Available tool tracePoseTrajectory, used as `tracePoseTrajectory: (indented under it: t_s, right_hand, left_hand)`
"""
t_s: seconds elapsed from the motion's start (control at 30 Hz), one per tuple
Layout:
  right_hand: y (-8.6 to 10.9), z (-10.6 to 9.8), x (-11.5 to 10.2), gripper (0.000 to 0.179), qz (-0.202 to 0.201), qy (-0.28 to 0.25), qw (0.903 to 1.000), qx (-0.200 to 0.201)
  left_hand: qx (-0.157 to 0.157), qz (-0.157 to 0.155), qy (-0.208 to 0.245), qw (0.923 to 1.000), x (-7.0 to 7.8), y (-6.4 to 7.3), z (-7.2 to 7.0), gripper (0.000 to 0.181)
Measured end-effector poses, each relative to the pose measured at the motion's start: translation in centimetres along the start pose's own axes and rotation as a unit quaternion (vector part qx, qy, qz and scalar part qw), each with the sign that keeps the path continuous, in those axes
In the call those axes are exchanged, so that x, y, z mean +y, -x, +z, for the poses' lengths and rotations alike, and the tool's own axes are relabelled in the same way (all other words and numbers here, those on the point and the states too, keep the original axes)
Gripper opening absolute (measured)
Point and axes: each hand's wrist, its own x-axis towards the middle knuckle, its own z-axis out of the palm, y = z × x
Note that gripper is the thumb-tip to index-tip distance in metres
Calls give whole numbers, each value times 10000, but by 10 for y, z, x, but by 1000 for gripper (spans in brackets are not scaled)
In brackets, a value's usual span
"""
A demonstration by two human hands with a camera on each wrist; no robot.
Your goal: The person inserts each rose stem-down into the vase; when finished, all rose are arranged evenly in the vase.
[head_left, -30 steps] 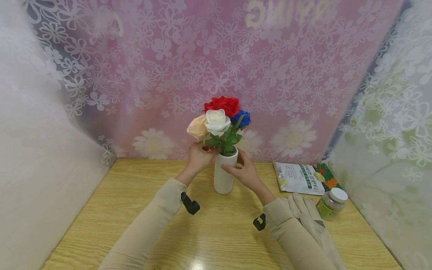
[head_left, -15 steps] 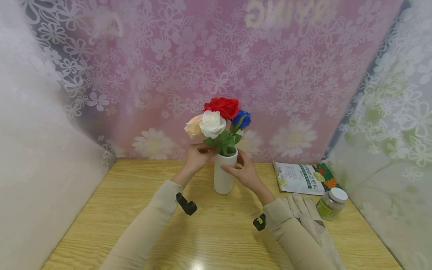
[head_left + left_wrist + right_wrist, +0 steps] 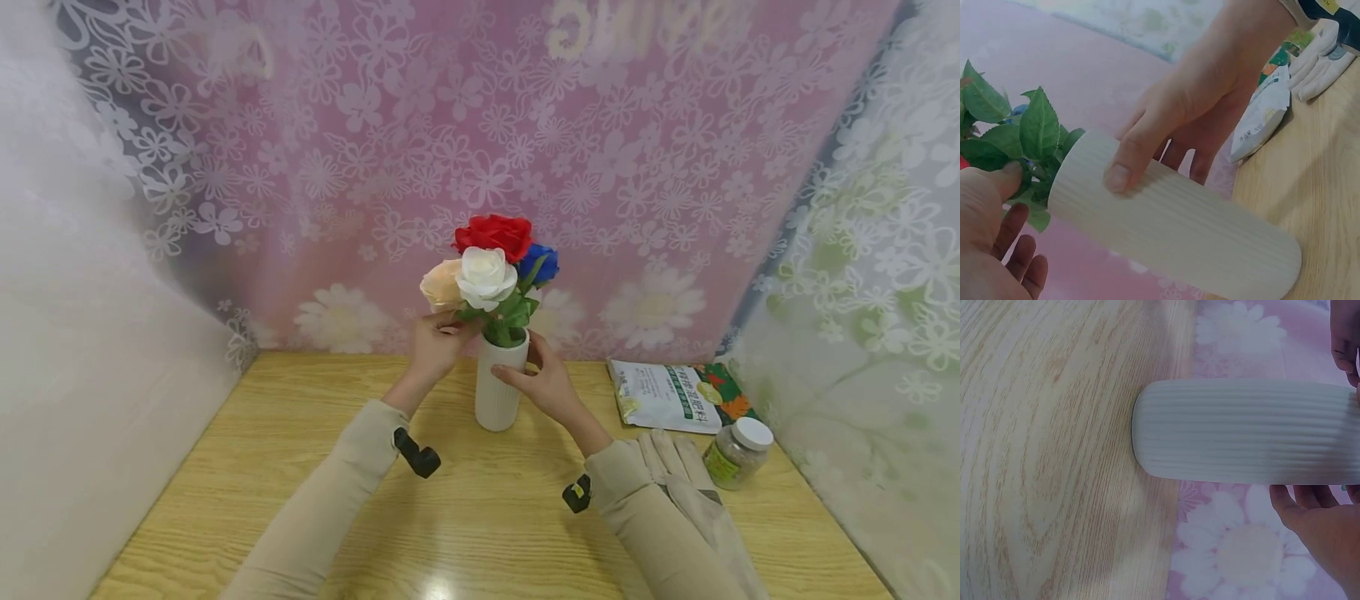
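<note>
A white ribbed vase stands upright on the wooden table, holding artificial roses. My right hand grips its upper part, the thumb across the near side and the fingers around the far side. Just left of the vase mouth, my left hand pinches a leafy stem between thumb and fingers. Above it sit a white rose in front, a peach rose at left, a red rose behind and a blue rose at right. The lower stems are hidden inside the vase.
To the right lie a white and green printed packet, a clear jar with a white lid, and pale gloves partly under my right sleeve. A pink floral curtain hangs behind the table.
The white rose tipped left, then swung back right beside the red one. My left hand shifted slightly left, then rose a little. My right hand and the vase stayed in place.
</note>
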Motion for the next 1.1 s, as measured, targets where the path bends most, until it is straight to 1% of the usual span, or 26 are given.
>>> tracePoseTrajectory:
  t_s: [0.13, 0.33, 0.43, 0.53, 0.6, 0.73, 0.83, 0.97, 1.03, 1.1]
  right_hand:
    - [1, 1, 1, 82, -72, 51, 10000, 2]
    - [2, 2, 0, 82, -132, 40, 9999, -39]
    - [3, 1, -2, 81, -113, 72, 9999, -25]
    - [3, 1, -2, 82, -115, 103, 9999, -28]
    - [3, 1, -2, 82, -110, 101, 9999, -30]
    - [2, 0, -1, 82, -90, 98, 9999, -32]
    - [2, 0, -2, 82, -54, 85, 9999, -15]
    - [2, 0, -2, 84, -21, 89, 10000, -13]
    - [2, -1, -1, 85, -2, 88, 10000, -15]
    - [2, -1, 0, 85, 13, 86, 10000, -11]
  left_hand:
    - [-68, -109, -190, 9997, -2, 0, 7, 17]
    - [-315, -511, -232, 9979, -4, 0, 12, 18]
    - [-316, -699, -333, 9965, -7, 0, 12, 21]
    - [-332, -937, -249, 9947, -10, 0, 12, 22]
    - [-341, -1133, -94, 9929, -11, 0, 12, 22]
    - [-375, -1446, 153, 9887, -9, 3, 11, 26]
    - [-380, -1519, 282, 9873, -9, 4, 11, 29]
    - [-318, -1451, 476, 9878, -9, 3, 10, 32]
    - [-283, -1352, 497, 9892, -8, 4, 10, 32]
    - [-273, -1105, 382, 9928, -8, 4, 10, 31]
